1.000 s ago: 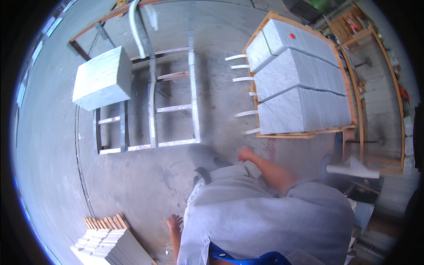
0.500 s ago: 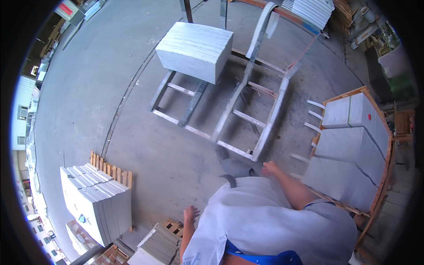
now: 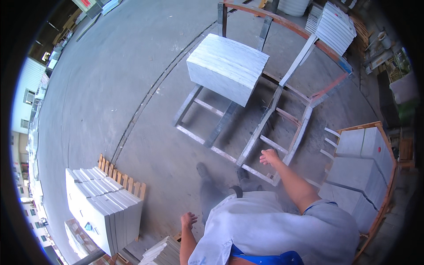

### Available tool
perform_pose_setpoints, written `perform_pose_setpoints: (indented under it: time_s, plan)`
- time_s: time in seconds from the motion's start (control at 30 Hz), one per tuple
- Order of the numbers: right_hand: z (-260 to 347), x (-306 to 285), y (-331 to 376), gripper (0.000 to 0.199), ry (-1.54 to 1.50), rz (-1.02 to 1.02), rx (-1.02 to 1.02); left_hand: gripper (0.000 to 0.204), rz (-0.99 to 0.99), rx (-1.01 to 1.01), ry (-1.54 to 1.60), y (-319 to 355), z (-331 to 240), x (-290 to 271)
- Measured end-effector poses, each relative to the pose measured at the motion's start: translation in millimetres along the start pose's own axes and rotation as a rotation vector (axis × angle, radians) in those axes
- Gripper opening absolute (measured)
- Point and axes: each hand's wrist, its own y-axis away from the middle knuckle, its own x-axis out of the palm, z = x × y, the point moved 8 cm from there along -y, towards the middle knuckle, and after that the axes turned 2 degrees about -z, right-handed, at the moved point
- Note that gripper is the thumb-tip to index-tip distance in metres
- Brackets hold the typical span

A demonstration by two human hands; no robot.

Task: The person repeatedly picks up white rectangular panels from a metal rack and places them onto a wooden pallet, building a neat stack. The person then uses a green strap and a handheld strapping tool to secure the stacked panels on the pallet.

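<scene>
My left hand (image 3: 189, 219) hangs low beside my body, its fingers loosely bent and apart, with nothing in them. My right hand (image 3: 268, 157) is stretched forward, holds nothing and has its fingers loosely apart. It appears over the near end of a metal frame rack (image 3: 227, 153) on the floor, and I see no contact between them. A thick stack of white-grey veined stone slabs (image 3: 227, 62) lies on the rack's left half. The right half shows bare rails and cross bars.
Upright white slabs (image 3: 104, 207) stand on a wooden pallet (image 3: 126, 179) at left. A wooden crate (image 3: 388, 154) holds grey-white stone blocks (image 3: 353, 172) at right. More stacked slabs (image 3: 161, 251) are at lower left, others (image 3: 333, 26) at far right. A floor groove (image 3: 145, 99) runs past the rack.
My right hand has swung forward and up over the rack's near end. The rack and slab stack sit further right and lower in view. Both my shoes now show.
</scene>
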Motion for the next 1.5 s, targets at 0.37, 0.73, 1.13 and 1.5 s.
perform_pose_setpoints:
  time_s: [0.37, 0.73, 1.13, 1.5]
  plan:
    - [-12.1, 119.4, 33.8, 0.039, -0.190, -0.198, 0.107, 0.043, 0.140, 0.152, -0.321, -124.0, -263.3, -58.7]
    - [-67.0, 120.6, 24.2, 0.036, -0.284, -0.340, 0.306, 0.043, 0.304, 0.378, -0.468, -143.6, -475.7, 70.8]
    - [135.2, 87.3, -141.5, 0.036, -0.447, -0.418, 0.031, 0.044, 0.365, 0.300, -0.646, -178.8, -583.1, 184.1]
    - [233.9, 20.1, -321.1, 0.048, -0.043, -0.852, 0.008, 0.050, 0.429, 0.674, -0.731, -317.6, -807.4, 413.8]
